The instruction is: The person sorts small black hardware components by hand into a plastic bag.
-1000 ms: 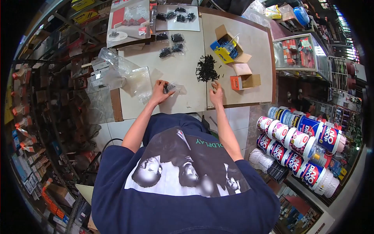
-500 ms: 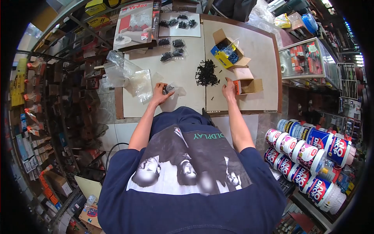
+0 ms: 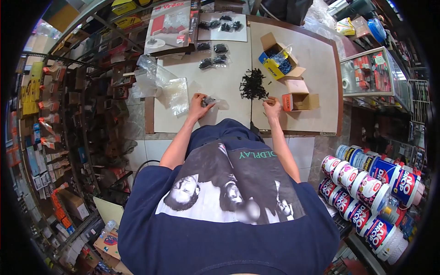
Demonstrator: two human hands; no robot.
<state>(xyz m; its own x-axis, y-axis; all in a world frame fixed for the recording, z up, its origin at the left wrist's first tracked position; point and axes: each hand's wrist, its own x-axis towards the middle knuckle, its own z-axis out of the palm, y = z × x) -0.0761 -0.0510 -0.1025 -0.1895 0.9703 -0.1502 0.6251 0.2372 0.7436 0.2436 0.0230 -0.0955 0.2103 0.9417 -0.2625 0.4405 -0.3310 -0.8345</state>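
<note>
My left hand (image 3: pixel 199 107) is closed on a small clear plastic bag (image 3: pixel 222 104) with dark pieces inside, its free end sticking out to the right. To the right of it, my right hand (image 3: pixel 272 108) has its fingers drawn together at the lower edge of a pile of black screws (image 3: pixel 253 84); what they pinch, if anything, is too small to make out. Several filled bags of black screws (image 3: pixel 220 58) lie farther back. Flat clear plastic bags (image 3: pixel 178 96) are spread on the table left of my left hand.
An open yellow and blue box (image 3: pixel 273 68) with small blue pieces and an open orange-ended carton (image 3: pixel 302 101) stand right of the pile. A Vinilex box (image 3: pixel 170 27) is at the back left. Paint tubs (image 3: pixel 362 183) are stacked at the right; shelves (image 3: pixel 68 137) line the left.
My right hand has moved from beside the orange-ended carton toward the screw pile, its fingers drawing together. My left hand still holds the small bag. The whole view has shifted slightly.
</note>
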